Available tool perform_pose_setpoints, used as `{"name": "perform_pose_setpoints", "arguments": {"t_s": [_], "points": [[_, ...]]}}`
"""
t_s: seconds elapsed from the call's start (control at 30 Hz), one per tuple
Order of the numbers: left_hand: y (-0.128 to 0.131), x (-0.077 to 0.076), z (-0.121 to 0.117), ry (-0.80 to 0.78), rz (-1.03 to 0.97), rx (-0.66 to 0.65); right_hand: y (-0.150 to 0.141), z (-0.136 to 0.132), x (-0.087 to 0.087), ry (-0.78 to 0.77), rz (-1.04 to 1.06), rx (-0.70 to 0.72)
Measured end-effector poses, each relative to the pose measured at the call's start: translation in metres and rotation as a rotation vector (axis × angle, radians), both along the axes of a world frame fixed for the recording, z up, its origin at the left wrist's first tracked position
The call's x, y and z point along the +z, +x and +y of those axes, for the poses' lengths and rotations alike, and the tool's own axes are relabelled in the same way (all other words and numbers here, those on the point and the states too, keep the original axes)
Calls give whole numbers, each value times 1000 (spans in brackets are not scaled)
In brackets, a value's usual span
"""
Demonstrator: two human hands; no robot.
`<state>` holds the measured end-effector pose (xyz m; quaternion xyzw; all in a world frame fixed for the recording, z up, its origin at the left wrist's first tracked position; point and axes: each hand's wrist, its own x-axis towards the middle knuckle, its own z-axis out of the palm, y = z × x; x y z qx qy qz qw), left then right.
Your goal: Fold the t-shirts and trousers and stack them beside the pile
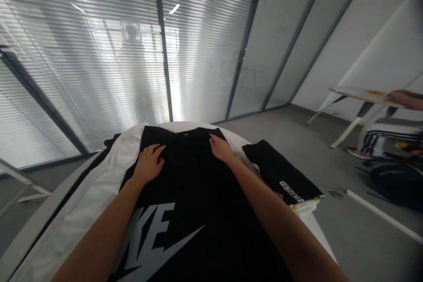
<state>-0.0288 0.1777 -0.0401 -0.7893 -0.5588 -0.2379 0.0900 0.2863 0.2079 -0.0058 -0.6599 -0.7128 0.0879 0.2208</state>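
Observation:
A black T-shirt with large grey letters and a swoosh on its front lies spread on a white table, its neckline at the far side. My left hand rests on the shirt's left shoulder area, fingers stretched and thumb apart. On the opposite shoulder lies my right hand, its fingers extended over the black fabric near the edge. Neither hand lifts the cloth. My forearms cover part of the shirt, and its lower end runs out of view.
White cloth lies along the left, with a dark strip beside it. A folded black garment with white letters sits at the right edge of the table. A person's arm rests on another table. A white pole lies on the floor.

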Motion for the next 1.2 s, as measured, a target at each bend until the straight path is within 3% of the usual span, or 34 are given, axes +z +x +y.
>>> {"name": "perform_pose_setpoints", "arguments": {"t_s": [0.13, 0.33, 0.7, 0.97, 1.2], "points": [[0, 0, 0, 4, -2, 9, -1, 2, -11, -78, -31, 41], [2, 2, -1, 1, -5, 3, 13, 11, -7, 39, -88, 5], [3, 3, -2, -3, 4, 6, 27, 45, -32, -239, -287, -76], [3, 5, -6, 5, 1, 0, 28, 51, -39, -197, -273, -127], [3, 6, -5, 9, -13, -6, 29, 48, -31, -153, -194, -120]]}}
